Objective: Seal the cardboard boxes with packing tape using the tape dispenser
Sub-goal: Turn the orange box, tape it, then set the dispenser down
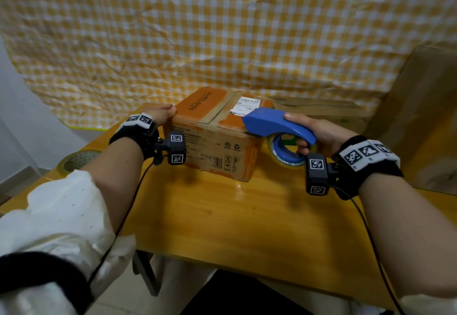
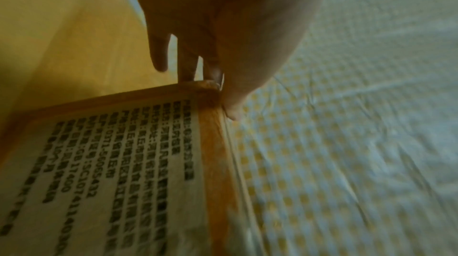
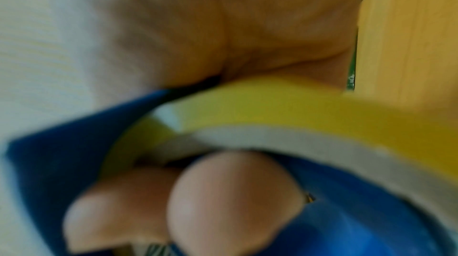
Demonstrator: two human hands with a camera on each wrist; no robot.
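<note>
A worn cardboard box (image 1: 215, 131) with orange patches and a white shipping label sits mid-table. My left hand (image 1: 163, 114) rests against its top left corner. In the left wrist view the fingers (image 2: 186, 60) run straight down the box's (image 2: 124, 162) side and the thumb lies along the top edge. My right hand (image 1: 306, 131) grips the handle of the blue tape dispenser (image 1: 269, 122). The dispenser's nose lies over the box's near right top edge, and its yellowish tape roll (image 1: 284, 152) hangs beside the box. The blurred right wrist view shows fingers (image 3: 235, 191) curled around the blue dispenser (image 3: 49, 162) under the tape roll (image 3: 272, 107).
The wooden table (image 1: 247, 215) has a spare tape roll (image 1: 79, 160) at its left edge. A large cardboard box (image 1: 425, 117) stands at the right and flattened cardboard (image 1: 321, 107) lies behind the dispenser. A yellow checkered cloth (image 1: 222, 30) hangs at the back.
</note>
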